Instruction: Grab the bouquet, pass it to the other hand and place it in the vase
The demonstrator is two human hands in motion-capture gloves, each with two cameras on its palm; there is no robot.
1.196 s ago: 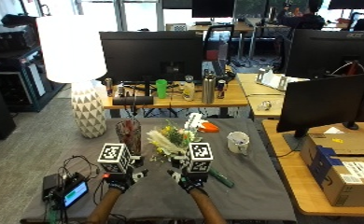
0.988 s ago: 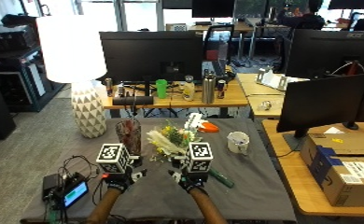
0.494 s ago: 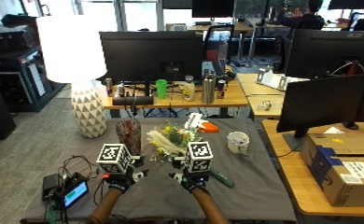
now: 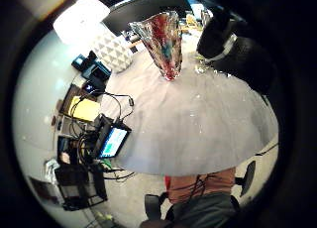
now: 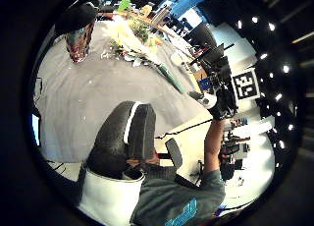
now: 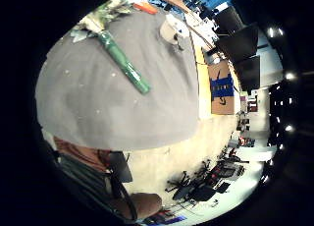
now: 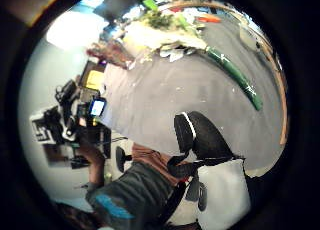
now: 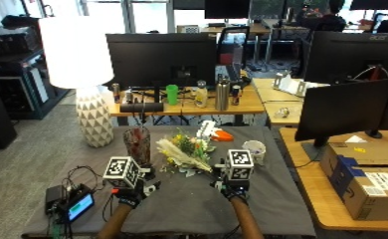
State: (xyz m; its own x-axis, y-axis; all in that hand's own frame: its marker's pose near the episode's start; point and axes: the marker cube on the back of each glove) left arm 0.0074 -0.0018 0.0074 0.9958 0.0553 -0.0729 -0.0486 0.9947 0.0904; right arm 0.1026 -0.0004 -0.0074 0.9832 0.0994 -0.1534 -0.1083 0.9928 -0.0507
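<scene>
The bouquet (image 8: 184, 152) of pale and yellow flowers lies on the grey cloth of the table (image 8: 181, 209), its green wrapped stem (image 6: 122, 61) pointing toward the right hand. A dark patterned glass vase (image 8: 138, 144) stands upright just left of the flowers. My left hand (image 8: 131, 191) hovers in front of the vase, fingers relaxed and holding nothing. My right hand (image 8: 232, 188) hovers near the stem's end, apart from it and also holding nothing. The right thumb side palm view shows the bouquet (image 7: 165, 37) beside the vase (image 7: 110, 52). The vase (image 4: 163, 39) is empty.
A white cup (image 8: 253, 149) stands right of the bouquet, with an orange object (image 8: 222, 135) behind it. A small screen device (image 8: 78, 206) with cables sits at the table's front left. A white lamp (image 8: 81, 64) stands beyond the left edge. Desks with monitors lie behind.
</scene>
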